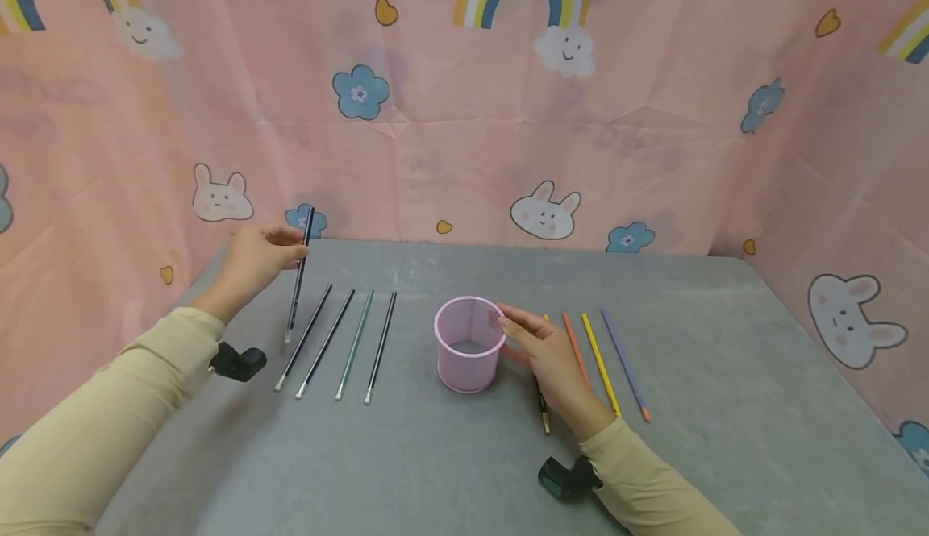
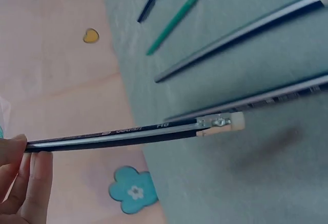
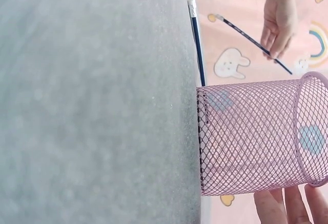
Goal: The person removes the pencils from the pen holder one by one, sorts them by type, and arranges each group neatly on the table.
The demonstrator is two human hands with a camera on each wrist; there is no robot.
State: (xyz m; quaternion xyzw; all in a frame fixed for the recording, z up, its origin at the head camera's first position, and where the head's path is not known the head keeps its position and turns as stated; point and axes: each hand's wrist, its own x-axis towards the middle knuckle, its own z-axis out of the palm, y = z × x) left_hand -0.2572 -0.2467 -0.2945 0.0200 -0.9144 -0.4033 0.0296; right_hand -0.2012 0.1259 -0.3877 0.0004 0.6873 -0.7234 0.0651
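Observation:
My left hand (image 1: 250,266) pinches a dark pencil (image 1: 300,278) near its upper end, thumb on one side and fingers on the other. The pencil leans, with its white eraser end pointing down; HB lettering shows in the left wrist view. A pink mesh pencil cup (image 1: 468,371) stands upright on the table, with no pencils visible in it. With thumb and fingertips at its right side and rim, my right hand (image 1: 555,363) holds the cup. The right wrist view shows several fingertips (image 3: 294,208) against the mesh; the thumb is out of sight there.
Left of the cup lie dark pencils (image 1: 381,346) and a green pencil (image 1: 355,344) in a slanted row. On the right are an orange pencil (image 1: 576,344), a yellow pencil (image 1: 601,363), a purple pencil (image 1: 626,363) and a black pencil (image 1: 542,411), partly behind my hand. Pink cloth hangs behind.

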